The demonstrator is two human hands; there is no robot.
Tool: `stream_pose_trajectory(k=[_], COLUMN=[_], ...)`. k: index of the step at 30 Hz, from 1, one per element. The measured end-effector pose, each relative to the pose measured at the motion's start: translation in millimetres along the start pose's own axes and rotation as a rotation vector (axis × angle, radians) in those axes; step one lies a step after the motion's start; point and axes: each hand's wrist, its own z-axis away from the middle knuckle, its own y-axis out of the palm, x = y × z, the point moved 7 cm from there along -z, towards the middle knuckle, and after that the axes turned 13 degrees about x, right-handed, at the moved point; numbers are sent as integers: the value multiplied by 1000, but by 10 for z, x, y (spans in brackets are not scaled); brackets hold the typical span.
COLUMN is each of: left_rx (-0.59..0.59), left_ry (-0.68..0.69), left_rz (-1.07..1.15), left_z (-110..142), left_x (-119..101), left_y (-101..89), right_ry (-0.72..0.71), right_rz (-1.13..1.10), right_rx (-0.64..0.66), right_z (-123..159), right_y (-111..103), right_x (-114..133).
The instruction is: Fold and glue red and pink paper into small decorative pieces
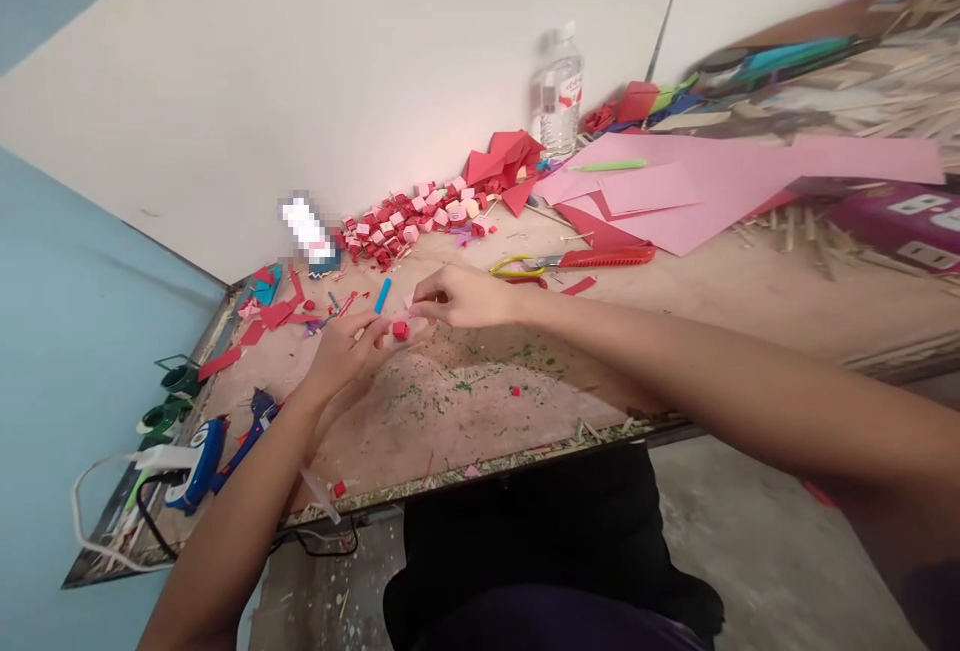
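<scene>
My left hand [351,343] is closed, with its fingertips at a small red paper cube [400,331] just over the tabletop. Close by on the right, my right hand [466,295] makes a pinch, and a small pale pink piece of paper [409,301] shows at its fingertips. A short blue strip [382,296] lies just beyond the left fingers. Behind both hands is a heap of red and pink paper cubes [412,216]. Scissors with yellow handles [517,268] and a red-handled cutter [607,257] lie beyond my right wrist.
A water bottle [561,96] stands against the white board. Pink paper sheets [675,186] spread at the right, near a purple power strip [904,216]. A blue glue gun [251,431] and a blue-white plug adapter [199,466] sit at the left. A bright blurred-out phone-like object [309,229] stands behind.
</scene>
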Motion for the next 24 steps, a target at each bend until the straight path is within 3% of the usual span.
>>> stream_pose_trajectory(k=[10, 14, 19, 24], left_rx=[105, 117, -20, 67], left_ry=[267, 264, 255, 123], left_rz=[-323, -299, -153, -134], left_z=[36, 30, -1, -110], left_x=[-142, -125, -38, 130], left_y=[276, 294, 116, 93], right_ry=[-21, -31, 27, 39], right_rz=[288, 314, 354, 531], right_rx=[139, 167, 158, 214], right_z=[24, 15, 6, 22], right_y=[328, 326, 272, 277], right_x=[116, 110, 49, 40])
